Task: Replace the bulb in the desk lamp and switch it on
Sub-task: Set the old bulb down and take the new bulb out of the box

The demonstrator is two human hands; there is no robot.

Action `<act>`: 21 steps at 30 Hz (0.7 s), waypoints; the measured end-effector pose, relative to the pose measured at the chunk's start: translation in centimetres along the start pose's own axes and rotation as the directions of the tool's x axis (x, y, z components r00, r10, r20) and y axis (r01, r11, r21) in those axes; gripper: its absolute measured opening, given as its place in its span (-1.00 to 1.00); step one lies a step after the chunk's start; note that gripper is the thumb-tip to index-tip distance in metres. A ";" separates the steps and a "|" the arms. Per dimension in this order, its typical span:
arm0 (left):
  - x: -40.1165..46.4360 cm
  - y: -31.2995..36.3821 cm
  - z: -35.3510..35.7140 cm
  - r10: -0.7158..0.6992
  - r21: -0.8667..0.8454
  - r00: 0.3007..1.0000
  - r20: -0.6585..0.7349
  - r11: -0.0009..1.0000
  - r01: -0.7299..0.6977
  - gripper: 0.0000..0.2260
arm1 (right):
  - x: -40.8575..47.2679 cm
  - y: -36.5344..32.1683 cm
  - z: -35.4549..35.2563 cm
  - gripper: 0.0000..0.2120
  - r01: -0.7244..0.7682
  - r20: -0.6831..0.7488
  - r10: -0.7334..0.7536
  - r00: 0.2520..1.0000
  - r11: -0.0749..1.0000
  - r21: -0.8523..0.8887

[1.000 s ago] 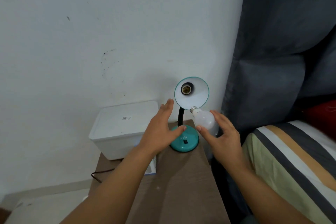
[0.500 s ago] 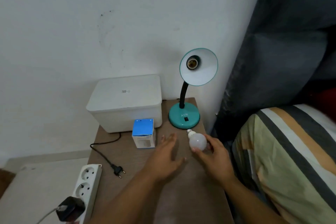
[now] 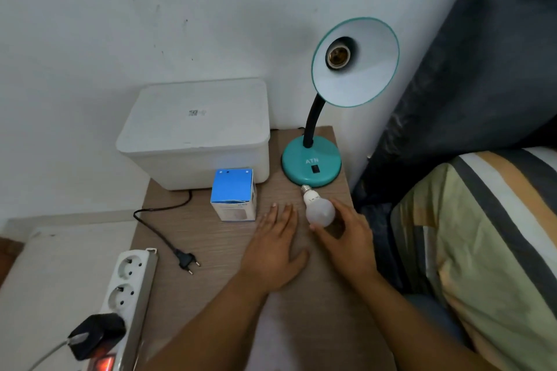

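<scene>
A teal desk lamp (image 3: 312,164) stands at the back right of a wooden bedside table (image 3: 229,253). Its shade (image 3: 361,69) faces me and the socket (image 3: 337,54) is bare. My right hand (image 3: 346,238) holds a white bulb (image 3: 319,211) low over the table, with the screw base pointing at the lamp's base. My left hand (image 3: 275,247) lies flat on the table beside it, fingers apart, holding nothing. A blue and white bulb box (image 3: 233,200) stands just left of my hands. The lamp's black plug (image 3: 187,259) lies unplugged on the table.
A white lidded bin (image 3: 196,132) sits at the back left of the table. A white power strip (image 3: 126,289) with a black adapter (image 3: 96,334) lies at the left edge. A striped bed (image 3: 482,235) and a dark curtain (image 3: 482,69) are on the right.
My right hand has brought the bulb down from beside the shade to just above the table. My left hand has dropped from the lamp's base onto the table. The view tilted down.
</scene>
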State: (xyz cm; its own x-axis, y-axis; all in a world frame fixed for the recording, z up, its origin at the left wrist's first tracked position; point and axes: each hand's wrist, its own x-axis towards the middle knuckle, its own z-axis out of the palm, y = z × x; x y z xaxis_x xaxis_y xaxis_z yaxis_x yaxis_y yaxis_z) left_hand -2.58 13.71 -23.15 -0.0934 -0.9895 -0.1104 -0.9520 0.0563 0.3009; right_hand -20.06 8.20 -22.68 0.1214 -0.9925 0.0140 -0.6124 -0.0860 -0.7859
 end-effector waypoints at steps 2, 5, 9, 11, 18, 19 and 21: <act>-0.1 -0.1 0.4 0.010 0.039 1.000 -0.014 0.999 -0.010 -0.25 | -0.1 0.0 0.0 -0.40 0.012 -0.001 -0.012 1.000 0.999 -0.034; -0.1 0.0 0.6 0.004 0.059 1.000 -0.029 0.998 -0.002 -0.25 | -0.2 0.1 0.1 -0.36 0.028 0.008 -0.027 1.000 0.998 -0.065; 0.0 0.1 0.6 -0.002 0.058 1.000 -0.029 0.998 0.004 -0.26 | -0.3 0.1 0.2 -0.35 0.036 -0.010 -0.037 0.999 0.995 -0.094; -0.1 0.1 0.6 -0.001 0.054 1.000 -0.023 0.999 0.003 -0.26 | -0.3 0.0 0.1 -0.32 0.034 -0.014 -0.035 0.999 0.995 -0.094; -0.2 0.1 0.4 -0.012 0.029 1.000 -0.003 0.999 0.012 -0.27 | -0.5 -0.2 -0.2 -0.22 0.005 0.019 -0.004 1.000 0.997 -0.083; -0.1 0.1 0.3 -0.016 0.015 1.000 0.005 1.000 0.016 -0.27 | -0.5 -0.1 -0.2 -0.20 -0.004 0.035 0.007 0.999 0.997 -0.072; -0.1 0.0 0.0 -0.023 -0.018 0.999 0.025 1.000 0.023 -0.28 | -0.6 -0.3 -0.5 -0.16 -0.035 0.065 0.037 0.997 0.999 -0.033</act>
State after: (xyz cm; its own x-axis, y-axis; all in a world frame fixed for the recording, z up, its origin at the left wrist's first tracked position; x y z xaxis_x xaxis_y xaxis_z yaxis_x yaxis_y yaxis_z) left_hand -2.62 13.82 -23.13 -0.0791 -0.9868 -0.1410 -0.9487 0.0310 0.3148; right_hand -20.35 8.73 -22.17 0.1495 -0.9872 -0.0551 -0.6416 -0.0545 -0.7651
